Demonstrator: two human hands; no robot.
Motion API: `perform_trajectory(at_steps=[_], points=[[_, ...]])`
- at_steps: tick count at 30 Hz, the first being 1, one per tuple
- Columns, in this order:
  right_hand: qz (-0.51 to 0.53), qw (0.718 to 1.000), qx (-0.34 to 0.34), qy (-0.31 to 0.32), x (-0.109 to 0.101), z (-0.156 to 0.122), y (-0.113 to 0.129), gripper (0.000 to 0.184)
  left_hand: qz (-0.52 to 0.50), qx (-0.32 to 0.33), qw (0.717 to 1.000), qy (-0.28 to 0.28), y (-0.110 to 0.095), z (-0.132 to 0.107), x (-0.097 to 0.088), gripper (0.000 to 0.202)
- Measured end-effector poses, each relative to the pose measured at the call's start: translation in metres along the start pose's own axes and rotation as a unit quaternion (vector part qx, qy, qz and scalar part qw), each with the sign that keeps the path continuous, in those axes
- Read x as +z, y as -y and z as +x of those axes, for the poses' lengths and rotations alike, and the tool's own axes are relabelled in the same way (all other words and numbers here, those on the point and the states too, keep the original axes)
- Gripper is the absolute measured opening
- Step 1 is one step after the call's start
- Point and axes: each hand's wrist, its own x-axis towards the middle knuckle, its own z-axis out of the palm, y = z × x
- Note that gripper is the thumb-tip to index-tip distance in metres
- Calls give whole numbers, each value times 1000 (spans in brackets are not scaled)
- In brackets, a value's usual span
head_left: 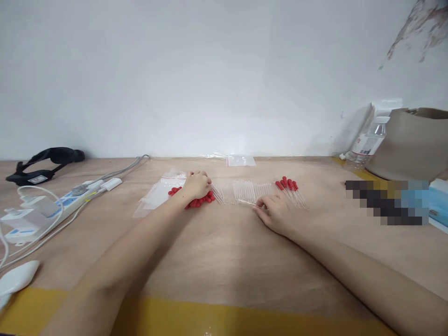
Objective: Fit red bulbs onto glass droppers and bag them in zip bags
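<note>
My left hand (199,185) is over a pile of red rubber bulbs (197,203), its fingers curled down. Its fingertips are hidden, so I cannot make out what they hold. My right hand (276,212) pinches one end of a thin clear dropper tube (246,202), which points left. Just beyond it, a row of clear tubes (252,189) lies side by side on the table. To the right of the row are several droppers with red bulbs (287,183) fitted on their ends. More thin tubes (217,192) lie right beside my left hand.
Clear zip bags (159,193) lie left of the bulbs, another small bag (241,161) by the wall. On the left are a power strip (66,203) with cables and a black strap (49,163). A plastic bottle (369,140) and a beige bin (409,144) stand at right.
</note>
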Motion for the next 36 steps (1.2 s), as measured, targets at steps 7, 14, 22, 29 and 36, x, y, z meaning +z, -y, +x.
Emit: perform_trajectory(at_steps=[7, 14, 22, 29, 36], points=[[30, 999, -31, -12, 7, -6, -6, 16, -16, -17, 1000, -11, 1, 5, 5, 14], [65, 997, -34, 8, 9, -6, -5, 24, -250, 1, 953, -170, -21, -25, 2, 18], [62, 997, -18, 31, -6, -3, 6, 22, -578, 10, 815, -35, -67, -61, 33, 21], [84, 995, 3, 54, -4, -3, 11, 23, -606, -43, 794, -24, -68, -60, 40, 24], [121, 991, 15, 53, 7, -4, 11, 23, -654, -16, 756, -23, -68, -60, 44, 25]])
